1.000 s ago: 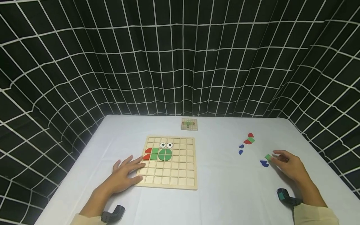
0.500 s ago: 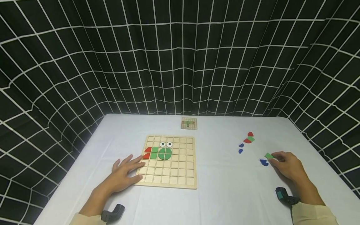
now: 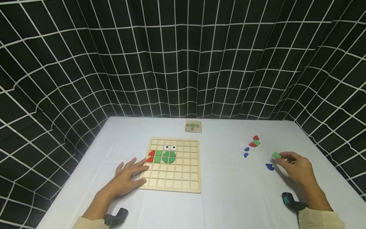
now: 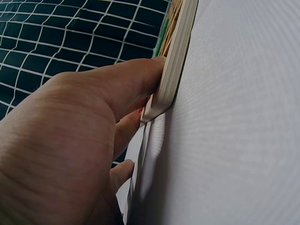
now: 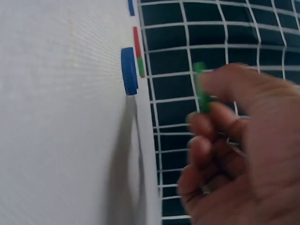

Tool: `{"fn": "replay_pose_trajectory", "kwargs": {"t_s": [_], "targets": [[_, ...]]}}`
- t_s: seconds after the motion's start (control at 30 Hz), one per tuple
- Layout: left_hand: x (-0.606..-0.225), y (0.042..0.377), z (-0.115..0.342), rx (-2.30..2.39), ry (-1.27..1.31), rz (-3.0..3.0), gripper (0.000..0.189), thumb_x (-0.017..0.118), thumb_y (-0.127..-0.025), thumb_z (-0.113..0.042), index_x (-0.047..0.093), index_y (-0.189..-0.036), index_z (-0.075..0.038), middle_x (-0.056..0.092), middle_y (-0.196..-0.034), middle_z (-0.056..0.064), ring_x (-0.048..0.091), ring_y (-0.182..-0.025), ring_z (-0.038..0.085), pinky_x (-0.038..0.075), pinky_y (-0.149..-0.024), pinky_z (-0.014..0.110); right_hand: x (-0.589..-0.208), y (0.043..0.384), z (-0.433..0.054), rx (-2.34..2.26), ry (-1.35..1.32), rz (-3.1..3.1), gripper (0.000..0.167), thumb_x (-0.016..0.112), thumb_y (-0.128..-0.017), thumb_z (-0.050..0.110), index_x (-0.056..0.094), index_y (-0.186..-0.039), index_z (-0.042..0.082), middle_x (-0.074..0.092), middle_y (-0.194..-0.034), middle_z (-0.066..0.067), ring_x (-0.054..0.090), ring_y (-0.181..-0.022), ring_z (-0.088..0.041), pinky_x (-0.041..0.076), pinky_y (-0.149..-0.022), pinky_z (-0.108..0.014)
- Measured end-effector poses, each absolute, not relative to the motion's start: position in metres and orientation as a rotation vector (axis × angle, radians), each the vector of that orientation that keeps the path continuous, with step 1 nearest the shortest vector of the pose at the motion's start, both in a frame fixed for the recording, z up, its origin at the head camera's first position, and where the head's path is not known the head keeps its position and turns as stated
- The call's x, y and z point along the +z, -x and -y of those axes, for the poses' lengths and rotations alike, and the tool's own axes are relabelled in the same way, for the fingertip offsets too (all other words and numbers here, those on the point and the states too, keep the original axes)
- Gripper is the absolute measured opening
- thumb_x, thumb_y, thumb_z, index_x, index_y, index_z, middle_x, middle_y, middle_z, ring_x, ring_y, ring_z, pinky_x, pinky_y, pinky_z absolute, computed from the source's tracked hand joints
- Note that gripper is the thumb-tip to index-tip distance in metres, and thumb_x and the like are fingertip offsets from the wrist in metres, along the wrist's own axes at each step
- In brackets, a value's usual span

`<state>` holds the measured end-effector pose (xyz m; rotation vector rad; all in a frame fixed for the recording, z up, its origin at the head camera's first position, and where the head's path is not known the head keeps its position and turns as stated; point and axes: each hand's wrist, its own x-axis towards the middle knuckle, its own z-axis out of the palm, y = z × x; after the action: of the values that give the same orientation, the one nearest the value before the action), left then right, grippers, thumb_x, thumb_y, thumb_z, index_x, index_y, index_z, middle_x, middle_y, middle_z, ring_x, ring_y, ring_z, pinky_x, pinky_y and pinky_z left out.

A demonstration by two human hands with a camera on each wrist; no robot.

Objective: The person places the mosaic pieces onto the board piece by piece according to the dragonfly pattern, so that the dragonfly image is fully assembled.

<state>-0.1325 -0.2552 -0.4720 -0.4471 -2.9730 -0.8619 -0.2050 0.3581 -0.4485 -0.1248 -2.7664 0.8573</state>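
Raised slightly since half a second ago, the green tile [image 3: 276, 155] sits pinched in my right grip [image 3: 298, 167], above the surface [image 3: 228, 190]; blue pieces [image 3: 270, 167] lie just left of it. My left grip [image 3: 124, 180], spread wide, touches the board [image 3: 178, 183]; a printed card [image 3: 193, 126] lies farther ahead.

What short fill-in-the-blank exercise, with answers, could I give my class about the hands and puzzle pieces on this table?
1. The right hand pinches a ____ tile.
2. The left hand touches the wooden grid board, which bears exactly ____ round eye pieces.
3. The quarter-circle pieces in the board's leftmost column are ____.
4. The loose pieces lying on the tablecloth nearest the right hand are ____.

Missing words: green, two, red, blue.
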Motion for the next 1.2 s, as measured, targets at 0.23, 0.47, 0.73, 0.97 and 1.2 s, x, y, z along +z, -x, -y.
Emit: {"fn": "replay_pose_trajectory", "kwargs": {"t_s": [0.23, 0.47, 0.73, 0.97, 1.2], "targets": [[-0.473, 0.133, 0.252, -0.861, 0.459, 2.964, 0.049, 0.071, -0.084, -0.044, 0.064, -0.128, -0.024, 0.041, -0.148, -0.004, 0.021, -0.141, 0.035, -0.003, -0.107, 0.063, -0.416, 0.193, -0.333, 0.904, 0.023, 2.713, 0.042, 0.069, -0.089, 0.031, 0.063, -0.114, -0.003, 0.063, -0.100, -0.021, 0.049, -0.088, -0.025, 0.040, -0.059, -0.024], [-0.471, 0.133, 0.250, -0.855, 0.468, 2.970, 0.049, 0.071, -0.085, -0.044, 0.064, -0.129, -0.023, 0.041, -0.149, -0.004, 0.021, -0.141, 0.034, -0.003, -0.108, 0.062, -0.382, 0.182, -0.299, 0.912, -0.169, 2.590, 0.030, 0.072, -0.087, 0.023, 0.068, -0.108, 0.002, 0.064, -0.094, -0.014, 0.047, -0.084, -0.017, 0.040, -0.060, -0.015], [-0.471, 0.133, 0.252, -0.866, 0.468, 2.960, 0.049, 0.071, -0.085, -0.043, 0.063, -0.129, -0.024, 0.040, -0.149, -0.005, 0.021, -0.141, 0.035, -0.004, -0.107, 0.063, -0.360, 0.179, -0.256, 1.043, -0.443, 2.375, 0.024, 0.078, -0.077, 0.000, 0.071, -0.100, 0.005, 0.066, -0.090, -0.001, 0.050, -0.083, -0.012, 0.040, -0.070, -0.015], [-0.472, 0.132, 0.254, -0.871, 0.453, 2.970, 0.049, 0.069, -0.085, -0.046, 0.063, -0.129, -0.024, 0.040, -0.149, -0.005, 0.020, -0.141, 0.035, -0.003, -0.107, 0.063, -0.352, 0.185, -0.218, 1.096, -0.582, 2.333, 0.025, 0.077, -0.075, -0.005, 0.071, -0.097, 0.004, 0.062, -0.082, -0.003, 0.049, -0.079, -0.014, 0.040, -0.067, -0.017], [-0.472, 0.132, 0.254, -0.860, 0.451, 2.970, 0.049, 0.069, -0.085, -0.044, 0.063, -0.129, -0.023, 0.041, -0.149, -0.005, 0.021, -0.141, 0.035, -0.003, -0.107, 0.064, -0.353, 0.193, -0.180, 1.130, -0.682, 2.312, 0.023, 0.077, -0.075, -0.004, 0.071, -0.095, 0.004, 0.063, -0.082, -0.001, 0.051, -0.079, -0.017, 0.042, -0.068, -0.022]]}}
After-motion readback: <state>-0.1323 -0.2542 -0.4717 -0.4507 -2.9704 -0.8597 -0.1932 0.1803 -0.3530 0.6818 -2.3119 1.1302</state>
